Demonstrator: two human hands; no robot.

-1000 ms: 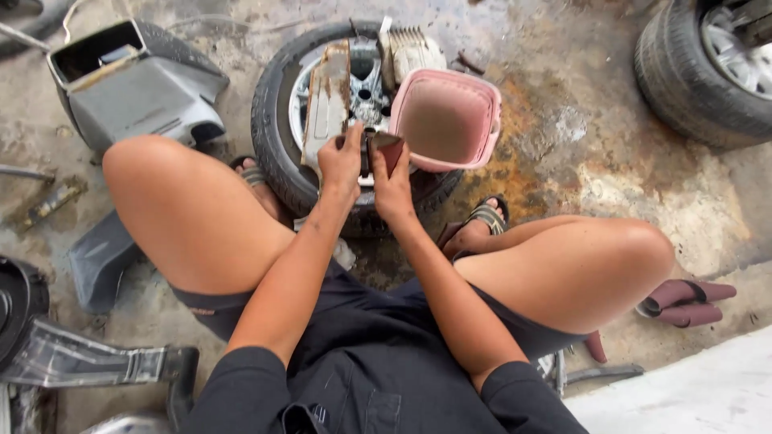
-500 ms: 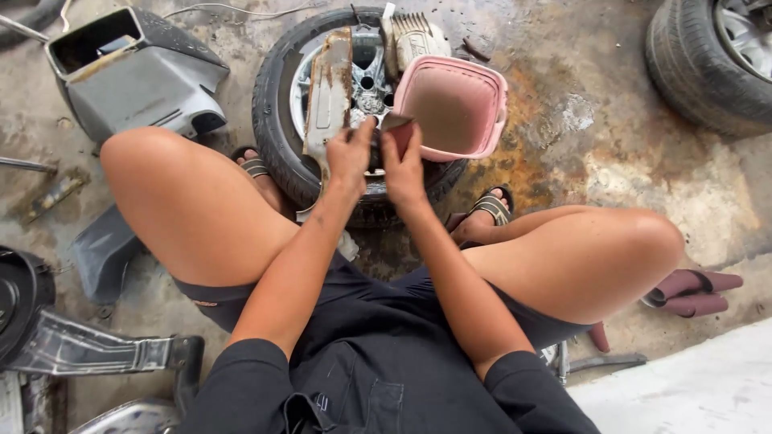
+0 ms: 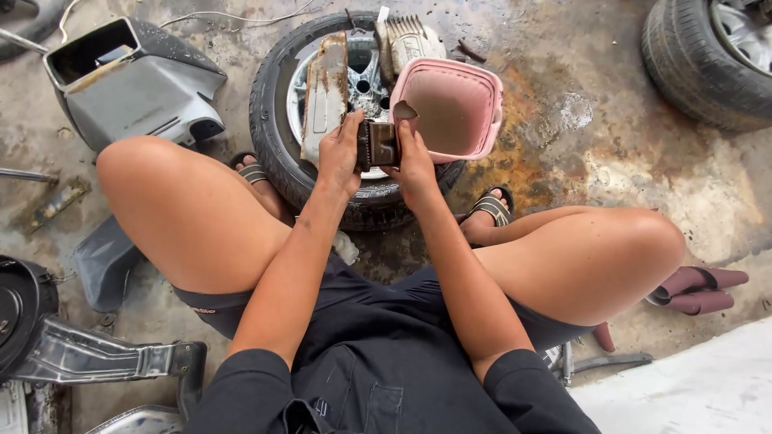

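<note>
Rusty brown, the small metal part [image 3: 378, 145] sits clamped between both hands: the left hand [image 3: 341, 154] has its grip closed on one side, the right hand [image 3: 415, 157] on the other. It hangs over a tyre [image 3: 269, 120] lying on the concrete floor [image 3: 579, 120], beside a pink basin [image 3: 450, 111].

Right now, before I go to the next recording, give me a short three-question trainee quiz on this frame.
1. True or false: both hands grip the small dark rusty part.
2. What colour is the tub resting on the tyre? A blue, B pink, C green.
3. Fill in: the long rusty metal plate lies beside the ___ hand.

Key:
1. True: the left hand and right hand hold it between them.
2. B.
3. Left.
</note>
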